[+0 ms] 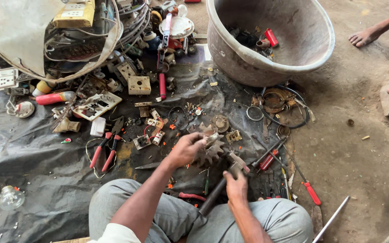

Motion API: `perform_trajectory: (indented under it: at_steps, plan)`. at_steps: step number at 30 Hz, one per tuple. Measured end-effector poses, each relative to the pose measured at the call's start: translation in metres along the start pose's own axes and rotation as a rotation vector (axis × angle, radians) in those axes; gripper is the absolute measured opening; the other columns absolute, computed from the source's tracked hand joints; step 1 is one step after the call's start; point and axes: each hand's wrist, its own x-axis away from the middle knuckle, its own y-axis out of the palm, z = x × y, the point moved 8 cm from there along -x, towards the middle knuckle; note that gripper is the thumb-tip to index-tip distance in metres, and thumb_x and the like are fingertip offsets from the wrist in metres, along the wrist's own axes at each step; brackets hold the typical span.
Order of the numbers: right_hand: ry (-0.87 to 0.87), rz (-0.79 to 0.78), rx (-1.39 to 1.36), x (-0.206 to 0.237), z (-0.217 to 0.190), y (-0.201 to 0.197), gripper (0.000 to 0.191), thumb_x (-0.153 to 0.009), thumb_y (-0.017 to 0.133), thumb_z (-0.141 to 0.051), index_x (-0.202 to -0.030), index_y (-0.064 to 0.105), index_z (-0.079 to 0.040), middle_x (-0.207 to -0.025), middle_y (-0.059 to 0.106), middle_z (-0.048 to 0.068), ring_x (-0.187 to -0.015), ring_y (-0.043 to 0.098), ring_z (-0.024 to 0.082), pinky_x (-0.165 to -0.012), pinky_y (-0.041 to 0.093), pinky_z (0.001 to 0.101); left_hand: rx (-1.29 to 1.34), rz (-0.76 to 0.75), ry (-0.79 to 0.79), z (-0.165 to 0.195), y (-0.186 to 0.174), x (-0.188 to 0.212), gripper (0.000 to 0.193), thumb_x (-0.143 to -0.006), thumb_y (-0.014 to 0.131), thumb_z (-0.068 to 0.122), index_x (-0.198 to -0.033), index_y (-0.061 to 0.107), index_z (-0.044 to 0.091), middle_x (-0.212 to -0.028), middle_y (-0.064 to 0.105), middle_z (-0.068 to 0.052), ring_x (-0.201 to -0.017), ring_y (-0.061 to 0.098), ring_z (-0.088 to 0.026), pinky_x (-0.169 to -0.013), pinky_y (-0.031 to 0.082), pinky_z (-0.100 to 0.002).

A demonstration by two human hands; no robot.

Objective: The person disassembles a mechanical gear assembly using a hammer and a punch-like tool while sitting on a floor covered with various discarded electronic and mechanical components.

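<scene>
Left hand [184,150]: I see its grip closed on the gear [210,150], steadying it on the sheet [46,153].
Right hand [236,183]: grip wrapped round the hammer [221,186], head beside the gear.
Pliers [106,148]: lying within reach.

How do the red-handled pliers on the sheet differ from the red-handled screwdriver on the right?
The pliers lie on the black sheet, left of the left hand; the screwdriver lies at the sheet's right edge, partly on dirt, right of the right hand. The pliers have two splayed red handles; the screwdriver has one short red handle on a long thin shaft. Both lie flat, untouched.
</scene>
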Motion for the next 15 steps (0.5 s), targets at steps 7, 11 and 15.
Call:
perform_trajectory:
  at_steps: [7, 11, 15]
  plan:
    - [-0.692, -0.106, 0.073, 0.013, -0.130, 0.024, 0.101, -0.073, 0.086, -0.028, -0.154, 0.034, 0.002, -0.144, 0.044, 0.024, -0.124, 0.051, 0.036, -0.105, 0.044, 0.0429, 1.091, -0.019, -0.320, -0.028, 0.034, -0.003, 0.031, -0.100, 0.052, 0.022, -0.122, 0.063, 0.003, -0.108, 0.072, -0.010, -0.096, 0.069, -0.022, -0.088, 0.057, -0.039]
    - [-0.885, -0.118, 0.180, 0.014, -0.148, 0.049, 0.113, -0.066, 0.092, -0.029, -0.153, 0.028, 0.007, -0.148, 0.038, 0.028, -0.136, 0.043, 0.043, -0.111, 0.038, 0.0466, 1.250, -0.062, -0.349, -0.028, 0.051, -0.003, 0.033, -0.101, 0.049, 0.024, -0.125, 0.061, 0.004, -0.116, 0.070, -0.012, -0.104, 0.069, -0.024, -0.096, 0.058, -0.039]
    - [-0.616, -0.267, 0.052, -0.023, -0.119, 0.054, 0.098, -0.066, 0.084, -0.023, -0.150, 0.038, 0.001, -0.136, 0.058, 0.018, -0.126, 0.059, 0.033, -0.108, 0.047, 0.0427, 1.123, 0.006, -0.392, -0.041, 0.047, -0.004, 0.040, -0.106, 0.046, 0.037, -0.127, 0.062, 0.006, -0.118, 0.069, -0.012, -0.103, 0.066, -0.024, -0.091, 0.053, -0.040]
